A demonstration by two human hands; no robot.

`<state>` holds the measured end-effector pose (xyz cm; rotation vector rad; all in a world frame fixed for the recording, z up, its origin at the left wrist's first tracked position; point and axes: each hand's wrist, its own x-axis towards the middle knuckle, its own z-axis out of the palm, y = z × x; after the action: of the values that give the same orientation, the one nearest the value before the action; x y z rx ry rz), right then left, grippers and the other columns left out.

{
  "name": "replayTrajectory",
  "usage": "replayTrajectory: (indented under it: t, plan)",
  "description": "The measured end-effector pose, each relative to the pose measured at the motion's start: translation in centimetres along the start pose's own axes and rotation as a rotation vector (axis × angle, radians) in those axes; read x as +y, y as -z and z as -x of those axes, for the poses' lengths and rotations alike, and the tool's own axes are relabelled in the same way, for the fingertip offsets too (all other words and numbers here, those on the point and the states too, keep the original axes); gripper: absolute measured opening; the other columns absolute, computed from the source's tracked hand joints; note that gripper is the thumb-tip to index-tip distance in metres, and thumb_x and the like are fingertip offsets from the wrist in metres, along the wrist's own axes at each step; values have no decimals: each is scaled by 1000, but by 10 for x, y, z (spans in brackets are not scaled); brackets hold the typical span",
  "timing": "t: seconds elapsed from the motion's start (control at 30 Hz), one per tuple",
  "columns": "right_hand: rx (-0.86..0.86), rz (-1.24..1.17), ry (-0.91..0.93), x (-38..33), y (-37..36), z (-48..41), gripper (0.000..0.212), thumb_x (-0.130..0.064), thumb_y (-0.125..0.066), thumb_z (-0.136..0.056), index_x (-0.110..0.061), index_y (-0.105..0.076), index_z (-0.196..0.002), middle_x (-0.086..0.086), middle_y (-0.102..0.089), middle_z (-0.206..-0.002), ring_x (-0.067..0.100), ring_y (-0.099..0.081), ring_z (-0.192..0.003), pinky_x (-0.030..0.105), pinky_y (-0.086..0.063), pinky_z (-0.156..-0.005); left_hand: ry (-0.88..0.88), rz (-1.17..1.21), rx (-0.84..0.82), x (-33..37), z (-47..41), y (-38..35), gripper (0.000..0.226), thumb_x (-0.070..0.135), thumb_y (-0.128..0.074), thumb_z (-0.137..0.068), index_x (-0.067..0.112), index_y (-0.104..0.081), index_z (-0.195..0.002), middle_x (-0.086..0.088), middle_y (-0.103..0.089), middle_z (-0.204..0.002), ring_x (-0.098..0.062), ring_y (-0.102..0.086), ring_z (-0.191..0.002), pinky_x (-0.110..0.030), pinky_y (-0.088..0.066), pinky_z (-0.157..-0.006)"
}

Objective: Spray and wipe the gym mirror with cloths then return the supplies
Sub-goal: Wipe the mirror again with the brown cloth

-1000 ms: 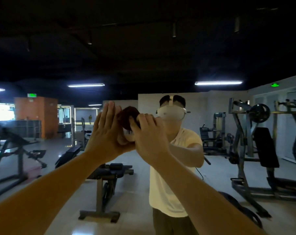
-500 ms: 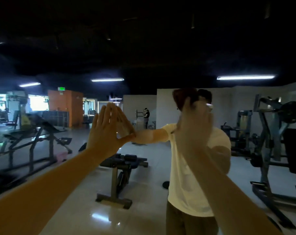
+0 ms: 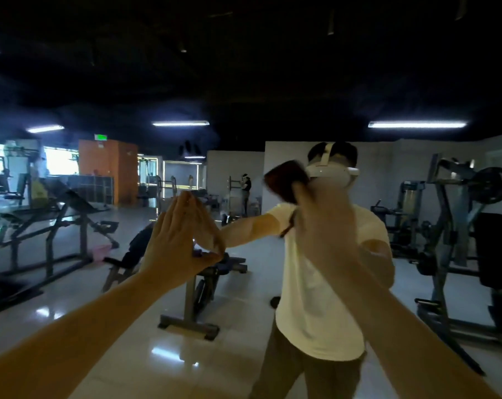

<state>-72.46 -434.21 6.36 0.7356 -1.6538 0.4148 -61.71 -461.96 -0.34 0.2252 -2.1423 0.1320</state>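
Two bare hands are reaching up to the large wall mirror (image 3: 273, 67) that is filling my whole feed. The left hand (image 3: 175, 249) is lying flat on the glass. Its fingers are straight and close together, its thumb is spread, and its fingertips are meeting their own reflection.

The right hand (image 3: 324, 223) is showing further right and a little higher, smeared by motion blur. It is holding a dark maroon cloth (image 3: 284, 180), which is bunching out above the knuckles at the glass, beside the reflected head. A thin dark tail of the cloth is hanging below the hand. Blur is hiding how the single fingers are lying, so I am reading only that the cloth is in that hand.

In the glass I am seeing the person's reflection in a pale yellow T-shirt (image 3: 316, 298) and a white headset (image 3: 330, 174). A black padded weight bench (image 3: 192, 312) is standing behind the left hand, and a grey plate-loaded machine (image 3: 474, 226) is standing at the right. White tube lights (image 3: 416, 124) are glowing under the dark ceiling.
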Motion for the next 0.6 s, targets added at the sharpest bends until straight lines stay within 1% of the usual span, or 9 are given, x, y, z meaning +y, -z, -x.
replayTrajectory:
  t: [0.07,0.1,0.17,0.23,0.33,0.4,0.47,0.53,0.6]
  plan:
    - [43,6,-200,21,13,3,46,-9,-69,-88,-6,-59,-133,23,-55,-112,37,-58,-90,44,-52,-73,-12,25,17,-3,2,-5,137,96,-47,-72,13,9,-166,-10,7,-175,-33,-1,-161,-59,-14,-127]
    - [75,8,-283,21,15,3,48,-10,-65,-90,-5,-55,-137,24,-53,-114,38,-57,-91,45,-52,-73,-17,28,21,-3,2,-7,135,96,-45,-73,13,10,-166,-11,7,-174,-34,-1,-161,-60,-14,-127]
    - [120,22,-398,3,9,-1,53,-13,-57,-92,-3,-50,-143,25,-52,-117,39,-55,-96,47,-53,-75,-40,13,22,-6,1,-7,132,93,-45,-75,10,4,-166,-17,2,-174,-38,-5,-160,-64,-19,-125]
    - [111,30,-422,-32,-8,-6,57,-15,-53,-93,-2,-47,-148,28,-52,-121,41,-56,-99,49,-54,-77,-76,-21,12,-10,0,-8,130,91,-44,-76,5,-2,-165,-21,-1,-173,-41,-8,-159,-67,-23,-123]
    - [35,39,-349,-93,-41,-9,64,-13,-62,-92,-3,-41,-152,29,-51,-127,40,-58,-105,49,-56,-85,-142,-71,-17,-25,0,-13,131,93,-42,-77,3,-5,-165,-20,2,-173,-39,-4,-160,-64,-21,-124]
    - [-29,11,-287,-135,-63,-8,62,-12,-51,-93,-5,-38,-153,29,-50,-130,42,-55,-114,51,-54,-91,-193,-88,7,-36,0,-14,131,93,-45,-77,3,-8,-165,-19,0,-173,-35,-4,-160,-62,-22,-125]
    - [-143,-6,-182,-170,-76,2,60,-16,-37,-94,-7,-38,-154,25,-49,-129,42,-52,-117,51,-51,-93,-246,-80,35,-42,2,-15,126,93,-41,-81,5,-11,-166,-18,-3,-173,-33,-4,-161,-60,-21,-126]
    - [-211,2,-50,-178,-78,16,58,-19,-35,-95,-9,-42,-151,21,-50,-125,40,-53,-114,50,-51,-92,-264,-57,47,-44,3,-17,121,93,-36,-84,8,-12,-166,-17,-5,-173,-32,-4,-161,-59,-18,-127]
    - [-212,62,44,-154,-67,29,55,-18,-44,-92,-14,-49,-147,18,-51,-120,38,-56,-105,50,-53,-87,-256,-63,28,-42,4,-21,127,97,-32,-79,6,-12,-166,-18,-3,-173,-33,-1,-161,-60,-12,-128]
